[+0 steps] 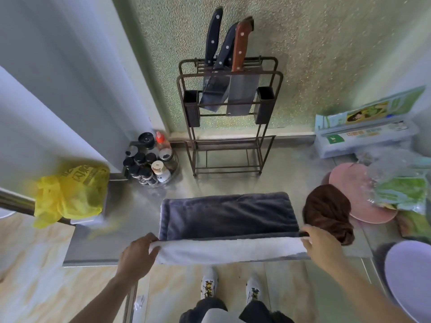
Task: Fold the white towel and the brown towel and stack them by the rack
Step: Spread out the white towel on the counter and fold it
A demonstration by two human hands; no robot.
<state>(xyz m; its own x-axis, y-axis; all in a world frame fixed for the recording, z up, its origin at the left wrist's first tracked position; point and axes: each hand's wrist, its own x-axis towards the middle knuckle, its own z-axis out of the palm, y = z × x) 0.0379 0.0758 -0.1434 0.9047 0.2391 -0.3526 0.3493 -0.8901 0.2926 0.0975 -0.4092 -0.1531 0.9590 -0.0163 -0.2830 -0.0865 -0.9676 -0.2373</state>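
Note:
The white towel (229, 249) lies spread on the steel counter; its upper face looks dark grey and its near edge is lifted, showing the white side. My left hand (137, 255) grips the near left corner. My right hand (319, 247) grips the near right corner. The brown towel (326, 212) sits crumpled in a heap just right of the white one, touching a pink plate. The dark wire rack (229, 141) stands against the back wall beyond the towel, with three knives in it.
A cluster of spice bottles (149, 159) stands left of the rack. A yellow plastic bag (70, 192) hangs at the left counter end. Pink plates (356, 192), packets and a box (363, 131) crowd the right side. A pale plate (410, 280) sits at near right.

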